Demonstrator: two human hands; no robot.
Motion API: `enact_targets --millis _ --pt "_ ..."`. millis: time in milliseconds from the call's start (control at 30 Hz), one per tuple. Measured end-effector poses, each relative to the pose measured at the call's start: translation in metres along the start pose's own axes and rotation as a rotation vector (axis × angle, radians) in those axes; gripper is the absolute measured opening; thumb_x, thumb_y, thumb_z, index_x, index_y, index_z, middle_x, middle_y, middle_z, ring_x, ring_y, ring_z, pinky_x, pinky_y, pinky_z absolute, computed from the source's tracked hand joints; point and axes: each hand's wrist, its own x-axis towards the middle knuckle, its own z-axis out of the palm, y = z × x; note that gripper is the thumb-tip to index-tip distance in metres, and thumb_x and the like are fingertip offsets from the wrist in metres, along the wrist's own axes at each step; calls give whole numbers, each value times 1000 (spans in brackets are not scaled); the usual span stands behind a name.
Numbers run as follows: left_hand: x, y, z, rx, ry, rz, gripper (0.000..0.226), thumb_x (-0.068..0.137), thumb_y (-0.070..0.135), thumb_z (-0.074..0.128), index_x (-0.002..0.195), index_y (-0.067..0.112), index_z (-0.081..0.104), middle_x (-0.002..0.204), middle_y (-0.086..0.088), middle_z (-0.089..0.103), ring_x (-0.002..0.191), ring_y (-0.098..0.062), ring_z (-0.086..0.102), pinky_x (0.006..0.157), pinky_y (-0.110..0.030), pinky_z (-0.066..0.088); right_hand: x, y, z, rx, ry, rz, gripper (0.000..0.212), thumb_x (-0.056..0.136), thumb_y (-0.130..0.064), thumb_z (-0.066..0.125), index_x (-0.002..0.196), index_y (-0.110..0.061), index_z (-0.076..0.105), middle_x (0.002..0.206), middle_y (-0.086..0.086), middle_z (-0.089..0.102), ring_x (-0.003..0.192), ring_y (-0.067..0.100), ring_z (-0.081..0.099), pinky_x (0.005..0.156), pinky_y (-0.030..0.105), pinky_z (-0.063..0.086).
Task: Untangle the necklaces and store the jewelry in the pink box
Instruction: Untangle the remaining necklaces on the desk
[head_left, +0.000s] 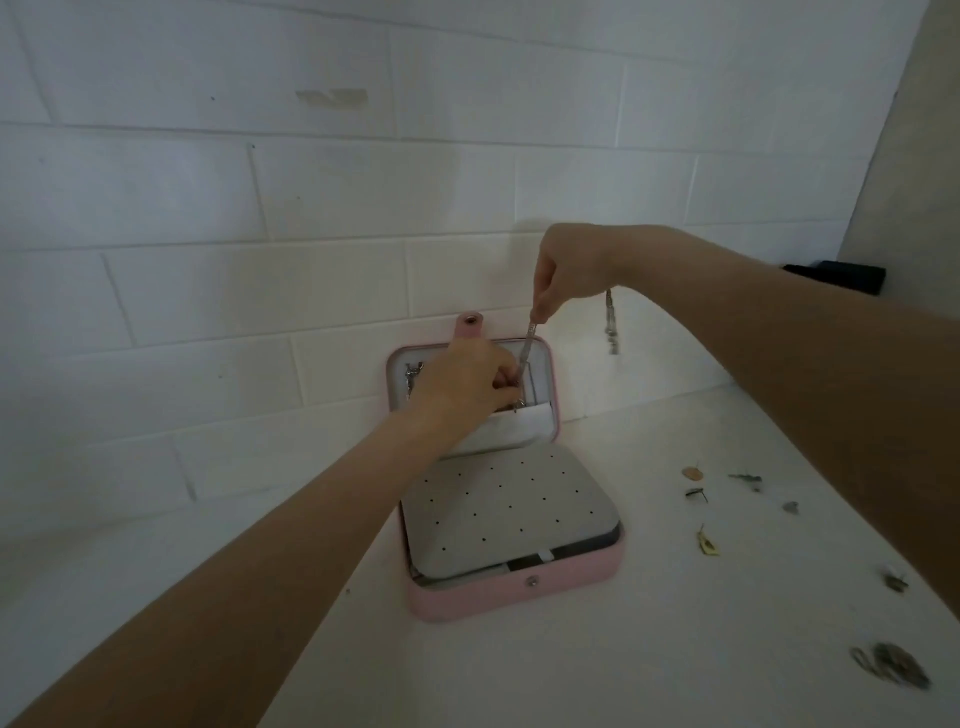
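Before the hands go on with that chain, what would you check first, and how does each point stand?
1. Pink box open, lid upright against the wall: ok.
2. Right hand pinches the chain from above: ok.
3. Left hand has a grip on the chain's lower end inside the lid: ok.
4. Chain caught on a lid hook: cannot tell.
5. Loose end hangs off the right hand, outside the box: not ok.
6. Small pieces lie on the table, unstored: not ok.

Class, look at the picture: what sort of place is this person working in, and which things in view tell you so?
Probably a plain indoor work corner, not clearly a home: a white table set against a painted white block wall, with a pink jewelry box and loose earrings.
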Motion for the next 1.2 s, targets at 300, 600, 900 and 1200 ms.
enact_targets --millis 300,600,900,1200 --pt "-8 -2 10 132 72 157 33 85 15 64 111 10 45 90 -10 67 81 -29 62 75 -45 50 -3 -4 9 18 85 -7 14 78 -19 74 87 -10 70 62 -7 50 59 7 44 54 19 36" --pt "-8 -2 7 167 139 148 26 88 14 58 109 12 42 91 -9 64 79 -28 61 70 -45 51 3 -5 11 8 204 -23 11 77 -17 74 84 -11 69 77 0 60 76 17 55 73 31 46" --pt "-9 -3 5 214 43 157 29 88 14 56 112 13 41 89 -6 67 81 -29 61 72 -43 50 -1 -2 17 12 133 -48 14 78 -18 73 88 -8 72 67 -8 54 65 9 50 55 18 37" --pt "-15 -6 5 152 301 225 15 89 12 57 102 5 55 99 -11 61 86 -29 59 67 -36 49 -2 7 26 29 138 -42 13 77 -20 75 85 -10 72 64 -9 52 67 12 50 55 19 37"
